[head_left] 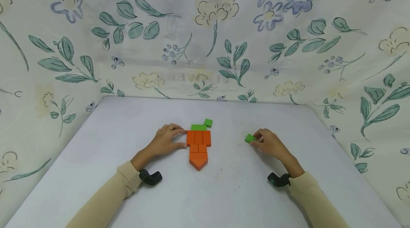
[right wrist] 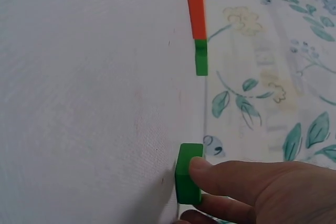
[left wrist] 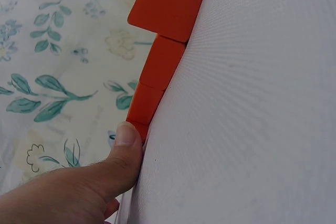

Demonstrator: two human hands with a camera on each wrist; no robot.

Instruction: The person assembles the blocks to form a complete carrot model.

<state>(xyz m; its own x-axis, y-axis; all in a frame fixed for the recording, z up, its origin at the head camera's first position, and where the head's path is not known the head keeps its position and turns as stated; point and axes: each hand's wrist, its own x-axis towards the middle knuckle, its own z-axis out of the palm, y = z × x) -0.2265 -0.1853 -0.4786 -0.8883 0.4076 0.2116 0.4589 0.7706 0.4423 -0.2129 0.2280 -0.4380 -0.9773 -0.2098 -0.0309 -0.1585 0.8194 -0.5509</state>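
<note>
Several orange blocks point(head_left: 199, 138) lie flat together on the white table, with two smaller orange pieces and a pointed orange block point(head_left: 198, 161) on the near side. My left hand point(head_left: 164, 139) touches their left side, index fingertip and thumb spread apart; its thumb also shows in the left wrist view. Along the far edge lies a green rectangular block point(head_left: 198, 127), and a small green block point(head_left: 208, 123) sits at its far right corner, slightly turned. To the right, my right hand point(head_left: 270, 144) pinches another small green block point(right wrist: 189, 174) between thumb and fingers, at the tabletop.
The white table point(head_left: 230, 196) reaches back to a hanging floral cloth point(head_left: 179, 43), which also surrounds both sides. A black curved device point(head_left: 150, 177) is on the left wrist, and a similar device point(head_left: 278, 180) on the right.
</note>
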